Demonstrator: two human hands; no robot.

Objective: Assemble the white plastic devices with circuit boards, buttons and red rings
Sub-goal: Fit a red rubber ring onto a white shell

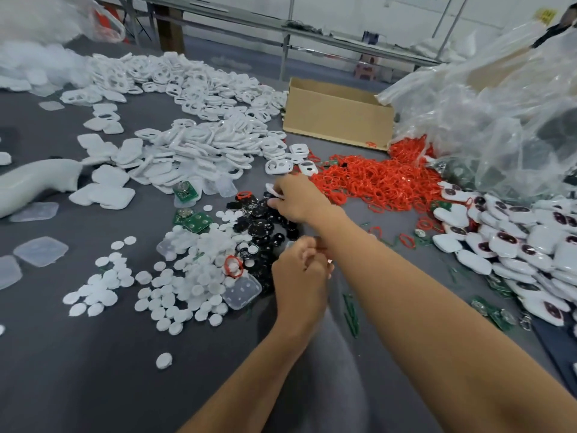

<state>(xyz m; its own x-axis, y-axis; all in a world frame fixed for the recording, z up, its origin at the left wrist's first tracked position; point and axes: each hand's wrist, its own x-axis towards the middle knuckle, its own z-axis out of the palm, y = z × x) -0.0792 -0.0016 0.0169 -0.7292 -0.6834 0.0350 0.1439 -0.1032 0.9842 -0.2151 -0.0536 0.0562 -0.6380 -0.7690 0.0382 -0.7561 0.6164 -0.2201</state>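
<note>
No text can be read; the yellow sign [544, 15] is blurred.

cardboard box [338, 115], clear plastic bag [499, 114]

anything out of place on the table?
Yes, minor: one stray red ring lies among the white round buttons, well away from the red ring heap; a second ring rests on the black discs. Otherwise the parts lie in loose piles.

Bright, diffuse light leaves only faint shadows on the worktop [93, 370]. Glare streaks the clear plastic bags [499, 120]; the edges bow with wide-angle distortion, and detail is soft.
</note>
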